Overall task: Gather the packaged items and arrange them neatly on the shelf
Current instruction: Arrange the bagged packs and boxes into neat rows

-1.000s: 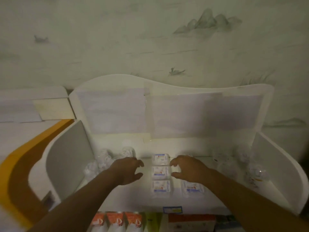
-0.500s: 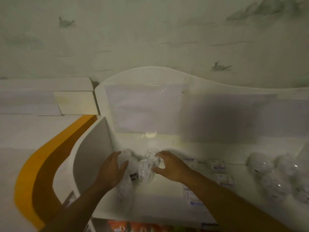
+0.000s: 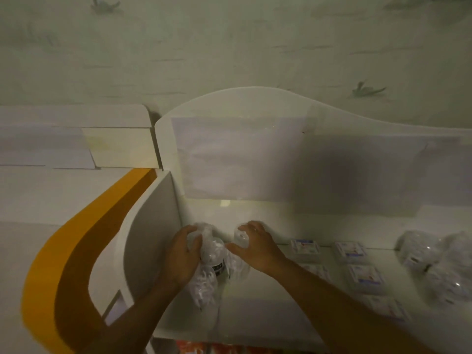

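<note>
Several clear plastic packs of white items (image 3: 212, 254) are bunched in the back left corner of the white shelf (image 3: 255, 310). My left hand (image 3: 182, 254) curls round the leftmost pack, its thumb at the pack's top. My right hand (image 3: 252, 245) grips another clear pack (image 3: 241, 236) on the right of the bunch, fingers bent over its top. Small flat white boxes with blue and red print (image 3: 351, 250) lie in rows on the shelf to the right. More clear packs (image 3: 431, 259) sit at the far right.
A curved white side panel (image 3: 150, 233) closes the shelf's left end, and a white back panel (image 3: 255, 154) rises behind. An orange band (image 3: 76, 246) runs down the left. Orange and red packages (image 3: 204, 348) show on the level below.
My view swung left. Both hands left the rows of flat boxes, moved to the left corner and closed round the clear packs there.
</note>
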`<state>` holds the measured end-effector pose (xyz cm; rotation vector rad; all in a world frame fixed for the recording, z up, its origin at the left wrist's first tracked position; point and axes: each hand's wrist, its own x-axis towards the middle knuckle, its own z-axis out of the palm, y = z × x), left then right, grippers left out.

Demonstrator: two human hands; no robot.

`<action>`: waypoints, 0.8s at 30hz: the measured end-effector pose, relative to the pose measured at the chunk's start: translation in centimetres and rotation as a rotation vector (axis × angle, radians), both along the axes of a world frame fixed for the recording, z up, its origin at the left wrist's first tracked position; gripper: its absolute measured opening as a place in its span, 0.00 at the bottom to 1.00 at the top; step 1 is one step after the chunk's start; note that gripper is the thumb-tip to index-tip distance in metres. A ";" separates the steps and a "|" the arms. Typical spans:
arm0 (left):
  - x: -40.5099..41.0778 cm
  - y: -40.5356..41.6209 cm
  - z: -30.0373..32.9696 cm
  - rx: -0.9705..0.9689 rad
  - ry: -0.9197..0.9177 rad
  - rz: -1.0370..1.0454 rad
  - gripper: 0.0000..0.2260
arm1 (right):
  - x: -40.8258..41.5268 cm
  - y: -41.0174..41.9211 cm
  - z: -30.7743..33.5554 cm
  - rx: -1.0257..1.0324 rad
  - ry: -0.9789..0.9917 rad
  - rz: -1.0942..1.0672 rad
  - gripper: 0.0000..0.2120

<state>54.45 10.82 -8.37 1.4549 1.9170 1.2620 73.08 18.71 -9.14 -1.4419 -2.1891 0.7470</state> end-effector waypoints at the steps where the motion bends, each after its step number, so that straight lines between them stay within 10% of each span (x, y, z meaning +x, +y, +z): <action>1: -0.2 0.3 0.0 0.008 -0.015 0.054 0.09 | -0.1 0.0 -0.2 -0.006 0.010 -0.005 0.35; 12: -0.5 0.7 -1.2 -0.099 -0.554 0.091 0.13 | -1.6 0.3 -0.6 -0.032 0.010 0.003 0.25; 24: 3.1 1.2 -2.2 -0.036 -0.466 -0.006 0.11 | -1.2 -0.2 -2.6 0.032 0.140 -0.120 0.27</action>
